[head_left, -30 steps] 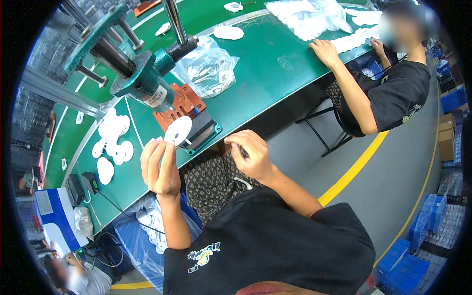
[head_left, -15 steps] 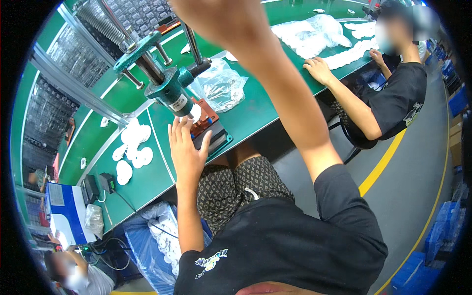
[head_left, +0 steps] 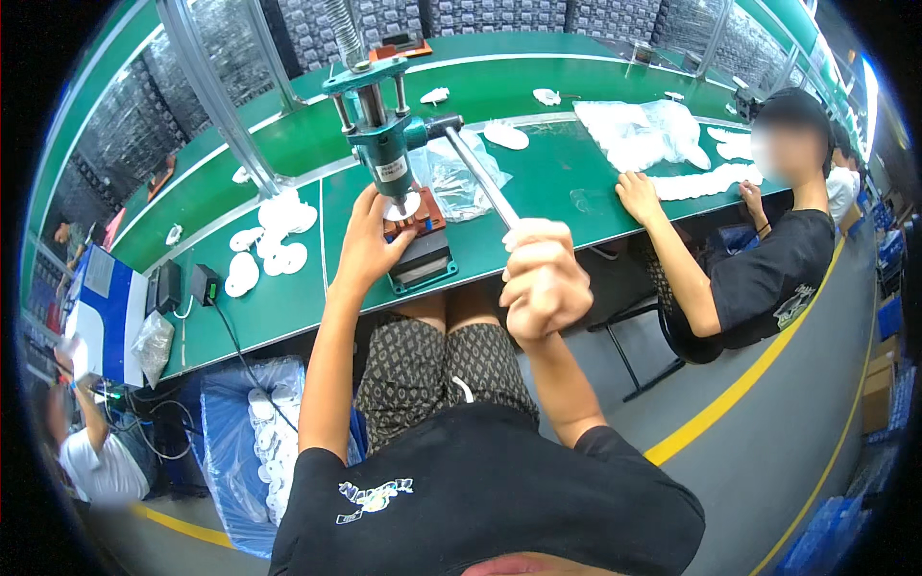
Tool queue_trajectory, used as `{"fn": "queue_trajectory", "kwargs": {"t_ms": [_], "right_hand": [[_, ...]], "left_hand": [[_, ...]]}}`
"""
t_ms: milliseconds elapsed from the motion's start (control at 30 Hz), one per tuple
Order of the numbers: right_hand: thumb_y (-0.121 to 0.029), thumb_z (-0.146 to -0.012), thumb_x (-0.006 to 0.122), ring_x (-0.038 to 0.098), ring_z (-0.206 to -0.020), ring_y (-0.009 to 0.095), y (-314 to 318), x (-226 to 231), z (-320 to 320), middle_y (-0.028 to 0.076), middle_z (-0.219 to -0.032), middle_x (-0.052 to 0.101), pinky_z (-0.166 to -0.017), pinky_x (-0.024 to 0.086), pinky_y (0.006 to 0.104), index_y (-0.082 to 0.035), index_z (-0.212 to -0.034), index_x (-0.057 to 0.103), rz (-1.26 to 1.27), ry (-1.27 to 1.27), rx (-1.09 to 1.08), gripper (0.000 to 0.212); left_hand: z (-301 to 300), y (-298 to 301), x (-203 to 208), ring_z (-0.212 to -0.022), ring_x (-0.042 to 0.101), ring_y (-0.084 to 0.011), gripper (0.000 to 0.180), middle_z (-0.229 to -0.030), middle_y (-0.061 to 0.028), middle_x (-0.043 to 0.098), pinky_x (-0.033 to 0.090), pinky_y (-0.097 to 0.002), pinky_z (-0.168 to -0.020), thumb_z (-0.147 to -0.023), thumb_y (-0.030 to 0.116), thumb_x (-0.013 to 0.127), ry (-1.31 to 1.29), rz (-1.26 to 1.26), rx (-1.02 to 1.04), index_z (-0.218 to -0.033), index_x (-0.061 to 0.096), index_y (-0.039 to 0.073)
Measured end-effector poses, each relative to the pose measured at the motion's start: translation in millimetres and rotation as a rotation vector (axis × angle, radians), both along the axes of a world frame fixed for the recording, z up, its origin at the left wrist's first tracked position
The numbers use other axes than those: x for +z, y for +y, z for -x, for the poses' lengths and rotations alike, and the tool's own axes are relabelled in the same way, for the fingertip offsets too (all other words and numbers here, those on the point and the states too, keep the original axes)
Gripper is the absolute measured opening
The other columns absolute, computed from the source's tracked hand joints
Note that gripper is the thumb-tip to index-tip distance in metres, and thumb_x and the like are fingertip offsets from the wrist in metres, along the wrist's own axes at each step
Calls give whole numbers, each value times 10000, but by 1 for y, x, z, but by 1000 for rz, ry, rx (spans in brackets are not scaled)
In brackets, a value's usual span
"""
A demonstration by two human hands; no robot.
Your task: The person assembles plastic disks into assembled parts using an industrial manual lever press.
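My right hand point(head_left: 547, 278) is closed in a fist around the end of a metal lever point(head_left: 483, 180) on a green hand press point(head_left: 384, 144). The lever slopes down toward me. At the press, my left hand point(head_left: 368, 245) reaches to a white round plastic part point(head_left: 407, 205) set on an orange-brown fixture point(head_left: 429, 213). Its fingers are at the left side of the part and its thumb is in front, steadying it. The press's ram tip is down at the part; the exact contact is too small to tell. The fixture sits on the press's dark base point(head_left: 423, 264).
Loose white parts point(head_left: 279, 230) lie on the green bench left of the press. A clear bag point(head_left: 461, 182) lies behind it. At right a co-worker point(head_left: 759, 259) sits beside a row of white parts point(head_left: 706, 182). A blue-lined bin point(head_left: 226, 451) of white parts stands below left.
My right hand has come down from high in front, pulling the lever toward me, and the ram has lowered. My left hand's fingers have closed in around the white part. The view has shifted.
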State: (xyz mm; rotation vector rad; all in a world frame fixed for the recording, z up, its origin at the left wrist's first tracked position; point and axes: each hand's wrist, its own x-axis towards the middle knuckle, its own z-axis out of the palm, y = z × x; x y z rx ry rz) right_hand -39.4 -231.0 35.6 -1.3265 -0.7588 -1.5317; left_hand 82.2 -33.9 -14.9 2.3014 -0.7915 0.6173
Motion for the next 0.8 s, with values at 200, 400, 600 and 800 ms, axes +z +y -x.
{"fn": "queue_trajectory", "kwargs": {"t_ms": [200, 400, 600, 800], "right_hand": [[-19, -826, 611, 612, -940, 283, 2, 132, -67, 163, -1031, 612, -888, 474, 328, 24, -1091, 563, -39, 5, 424, 273], [-60, -794, 722, 523, -1232, 301, -14, 1, -57, 172, -1320, 524, -1031, 420, 403, -27, -1163, 524, 115, 314, 44, 419], [-172, -700, 815, 554, -1162, 367, 27, -87, -19, 179, -1260, 575, -984, 455, 452, -43, -1057, 595, 415, 497, 59, 439], [-140, -696, 828, 576, -1148, 358, -39, -81, -66, 184, -1271, 580, -959, 474, 426, -33, -1089, 568, 206, 574, -185, 483]], "left_hand": [[-6, 2, -9, -1208, 489, -377, 555, -1263, -192, 535, 398, -449, -1028, -740, 195, 749, -200, -90, 117, -1232, 553, 30], [76, -12, -3, -956, 634, -317, 352, -1001, -156, 672, 477, -387, -884, -774, 196, 758, -182, 309, 123, -1062, 666, 16], [126, -21, -23, -917, 591, -107, 294, -1001, -65, 673, 489, -281, -813, -988, 194, 549, 678, 804, -51, -1091, 653, -61], [95, 13, 9, -1116, 591, -300, 259, -1148, -200, 640, 421, -377, -992, -923, 162, 609, 125, 213, 195, -1107, 667, -12]]}}
